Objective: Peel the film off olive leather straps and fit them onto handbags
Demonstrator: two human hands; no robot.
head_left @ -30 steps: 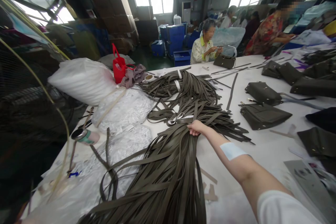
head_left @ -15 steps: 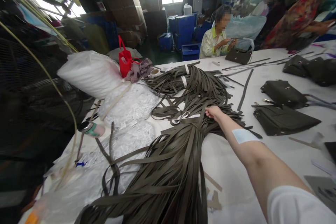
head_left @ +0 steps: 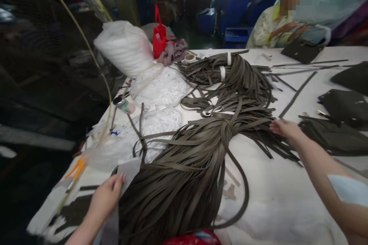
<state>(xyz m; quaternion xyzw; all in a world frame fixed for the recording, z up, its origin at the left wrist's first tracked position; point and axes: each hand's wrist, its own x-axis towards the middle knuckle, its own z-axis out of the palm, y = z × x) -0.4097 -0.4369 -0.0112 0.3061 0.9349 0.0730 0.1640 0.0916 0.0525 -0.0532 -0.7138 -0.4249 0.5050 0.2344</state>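
Observation:
A big heap of dark olive strips (head_left: 184,168) spreads over the white table, with a second bundle (head_left: 244,72) tied by white bands behind it. My right hand (head_left: 283,128) is over the right edge of the strips, its fingers drawn together and blurred; whether a strip is between them is too small to tell. At the lower left, my left hand (head_left: 107,195) pinches a pale translucent sheet (head_left: 130,174) beside the heap. A white loop (head_left: 214,111) lies on the strips near the middle.
Dark bags (head_left: 330,134) lie at the right. Clear plastic bags (head_left: 161,88), a can (head_left: 123,105), an orange-handled tool (head_left: 77,168) and a red bag (head_left: 159,40) are on the left side. A person (head_left: 276,26) sits across the table (head_left: 264,183).
My right hand has moved right, away from the middle of the strips. My left hand has come into view with the sheet. The view has tilted down and shifted left.

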